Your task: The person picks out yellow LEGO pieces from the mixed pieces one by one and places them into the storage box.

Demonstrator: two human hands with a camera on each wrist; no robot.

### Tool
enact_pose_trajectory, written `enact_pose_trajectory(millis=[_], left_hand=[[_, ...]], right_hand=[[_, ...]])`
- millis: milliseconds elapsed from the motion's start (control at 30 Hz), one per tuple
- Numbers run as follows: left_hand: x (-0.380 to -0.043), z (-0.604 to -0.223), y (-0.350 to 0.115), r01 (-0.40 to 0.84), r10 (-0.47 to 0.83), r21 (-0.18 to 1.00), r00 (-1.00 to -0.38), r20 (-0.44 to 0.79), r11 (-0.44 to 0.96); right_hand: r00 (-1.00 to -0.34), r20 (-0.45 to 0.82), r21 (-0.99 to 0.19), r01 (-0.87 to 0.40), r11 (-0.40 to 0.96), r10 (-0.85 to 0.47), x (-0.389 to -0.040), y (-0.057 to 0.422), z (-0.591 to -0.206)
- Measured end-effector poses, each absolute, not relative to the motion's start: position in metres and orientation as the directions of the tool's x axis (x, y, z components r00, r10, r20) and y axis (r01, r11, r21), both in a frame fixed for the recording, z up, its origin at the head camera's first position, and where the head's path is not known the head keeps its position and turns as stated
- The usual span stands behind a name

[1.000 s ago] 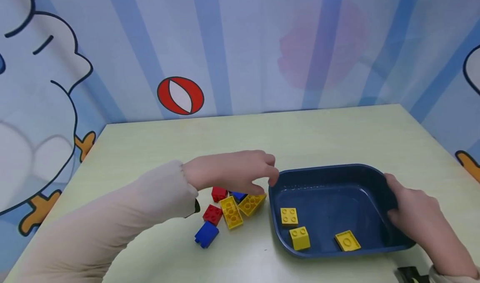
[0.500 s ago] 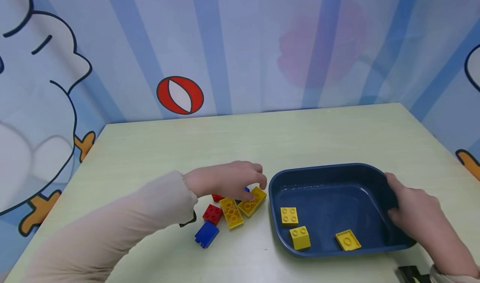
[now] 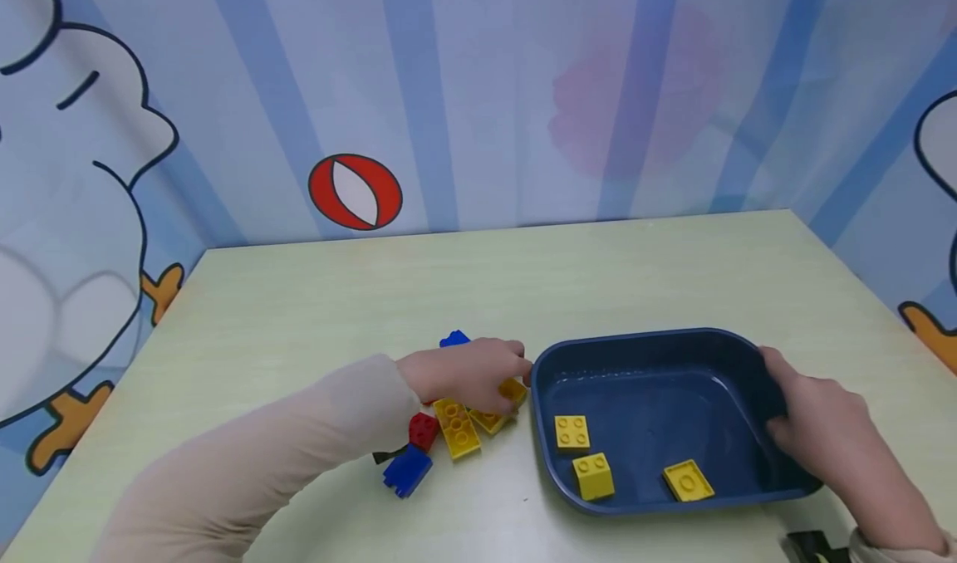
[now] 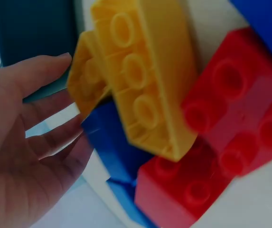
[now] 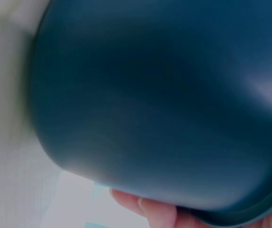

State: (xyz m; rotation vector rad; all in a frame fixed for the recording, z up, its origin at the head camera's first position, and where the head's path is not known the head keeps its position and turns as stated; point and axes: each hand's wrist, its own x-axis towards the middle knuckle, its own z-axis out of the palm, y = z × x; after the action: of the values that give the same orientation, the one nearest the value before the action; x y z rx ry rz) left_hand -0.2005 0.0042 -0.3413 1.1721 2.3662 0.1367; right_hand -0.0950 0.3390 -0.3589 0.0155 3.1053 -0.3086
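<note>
My left hand [image 3: 478, 372] reaches into a small pile of toy building bricks beside the tray. Its thumb and fingers are round the end of a yellow brick [image 3: 489, 422], also a yellow brick [image 4: 86, 78] in the left wrist view. Another yellow brick [image 3: 457, 428], a red brick [image 3: 423, 432] and a blue brick [image 3: 407, 470] lie close by. A second blue brick [image 3: 454, 339] shows just beyond the hand; a second red brick [image 4: 173, 190] is mostly hidden in the head view. My right hand [image 3: 830, 422] grips the right rim of the dark blue tray [image 3: 635, 343].
Inside the tray lie three yellow bricks: a studded one [image 3: 571, 432], a taller one [image 3: 594, 476] and an upturned one [image 3: 689, 481]. A pale tabletop [image 3: 336, 297] runs back to a printed blue wall [image 3: 486, 90]. A black object [image 3: 815, 546] sits by the right wrist.
My left hand has come away from the tray's left rim, down onto the yellow brick. A blue brick now shows farther back, beyond the hand. The right hand keeps its hold on the tray.
</note>
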Motion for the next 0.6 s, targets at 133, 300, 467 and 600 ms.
enact_pose_trajectory(millis=[133, 300, 467, 600], left_hand=[[-0.199, -0.347, 0.006, 0.718, 0.773, 0.311, -0.501, -0.388, 0.622], [-0.201, -0.351, 0.009, 0.709, 0.767, 0.315, -0.51, -0.389, 0.631], [-0.202, -0.354, 0.009, 0.684, 0.762, 0.344, -0.525, -0.379, 0.643], [-0.202, -0.355, 0.008, 0.664, 0.76, 0.372, -0.534, -0.37, 0.648]], right_hand=[[-1.0, -0.02, -0.197, 0.013, 0.98, 0.01, -0.095, 0.339, -0.359], [-1.0, -0.007, -0.2, 0.006, 0.98, 0.004, -0.094, 0.339, -0.359], [-1.0, -0.017, -0.202, 0.008, 0.979, 0.005, -0.094, 0.339, -0.359], [-1.0, -0.018, -0.202, 0.009, 0.979, 0.005, -0.094, 0.338, -0.359]])
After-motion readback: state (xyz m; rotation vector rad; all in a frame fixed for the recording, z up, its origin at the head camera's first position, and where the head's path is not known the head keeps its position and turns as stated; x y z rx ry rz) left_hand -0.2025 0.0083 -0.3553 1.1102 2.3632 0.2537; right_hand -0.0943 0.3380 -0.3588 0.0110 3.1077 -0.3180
